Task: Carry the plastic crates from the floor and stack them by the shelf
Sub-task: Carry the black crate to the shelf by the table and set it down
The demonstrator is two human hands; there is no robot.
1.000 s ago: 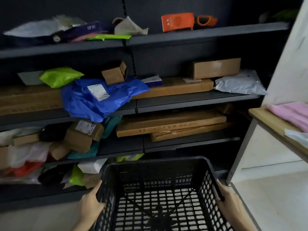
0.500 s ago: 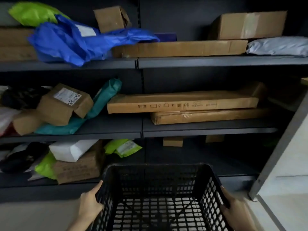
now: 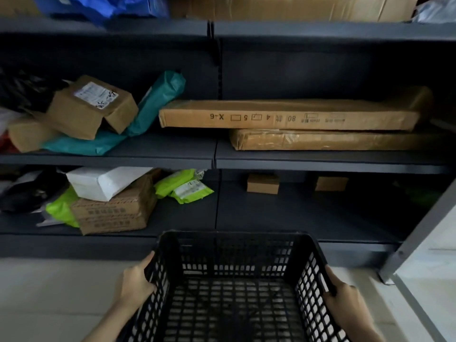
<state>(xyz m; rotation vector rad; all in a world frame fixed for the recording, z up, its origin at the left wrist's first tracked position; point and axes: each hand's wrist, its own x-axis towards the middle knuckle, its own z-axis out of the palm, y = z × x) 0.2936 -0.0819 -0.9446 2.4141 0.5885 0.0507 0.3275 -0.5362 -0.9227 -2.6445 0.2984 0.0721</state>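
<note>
A black plastic crate (image 3: 237, 245) with slotted walls fills the bottom centre of the view, empty inside. My left hand (image 3: 134, 283) grips its left rim and my right hand (image 3: 345, 296) grips its right rim. The crate's far wall is close to the base of the dark grey shelf (image 3: 212, 160), low over the pale floor (image 3: 49, 292). Whether the crate touches the floor cannot be seen.
The shelf holds long flat cardboard boxes (image 3: 288, 114), a labelled brown box (image 3: 91, 107), a teal parcel (image 3: 153, 102), green packets (image 3: 182, 187), a white parcel (image 3: 103, 181) and small boxes (image 3: 262, 183). A white cabinet with a grey metal leg (image 3: 417, 233) stands at the right.
The view has tilted down and come closer to the shelf. The crate, held in both hands, is lower and nearer the shelf's bottom. The upper shelves have left the view.
</note>
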